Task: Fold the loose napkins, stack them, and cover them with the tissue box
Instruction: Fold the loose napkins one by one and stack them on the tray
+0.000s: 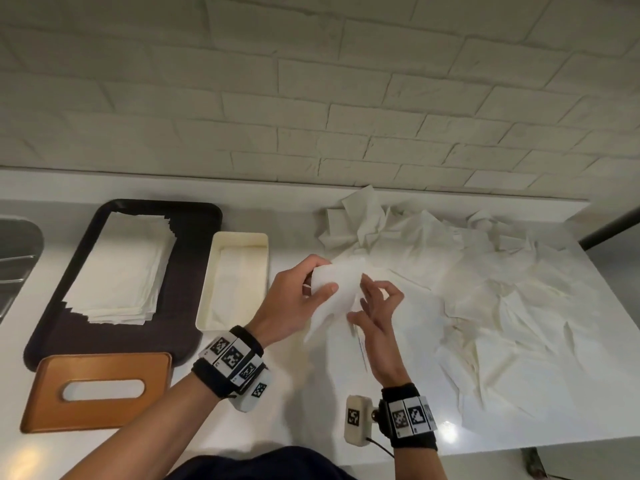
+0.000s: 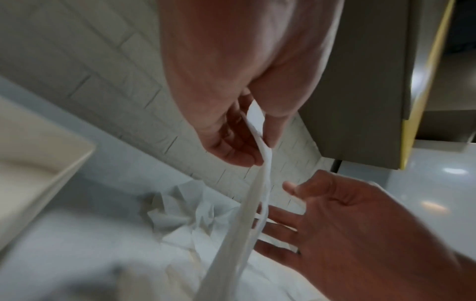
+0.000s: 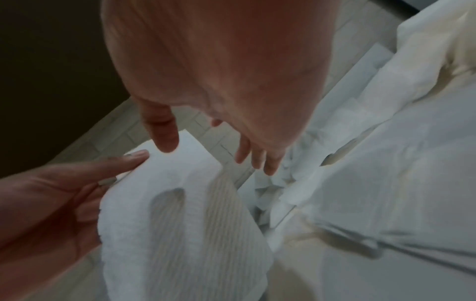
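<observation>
Loose napkins (image 1: 485, 282): heap on the counter, right of both hands.
Stack (image 1: 121, 268): on the tray, far left (left hand nearer).
Napkin (image 1: 332, 289): hanging, long axis downward.
Left hand (image 1: 298, 299): pinches its top.
Right hand (image 1: 377, 313): fingers spread, touching the sheet.

Motion blur smears the held napkin (image 3: 180, 213) in the right wrist view, while the left hand (image 1: 294, 299) hides its upper edge and the sink (image 1: 17, 258) is cropped.

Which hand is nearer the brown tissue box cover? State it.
Left. The left hand holds a napkin up and to the right of the brown tissue box cover; the right hand is farther right still.
</observation>
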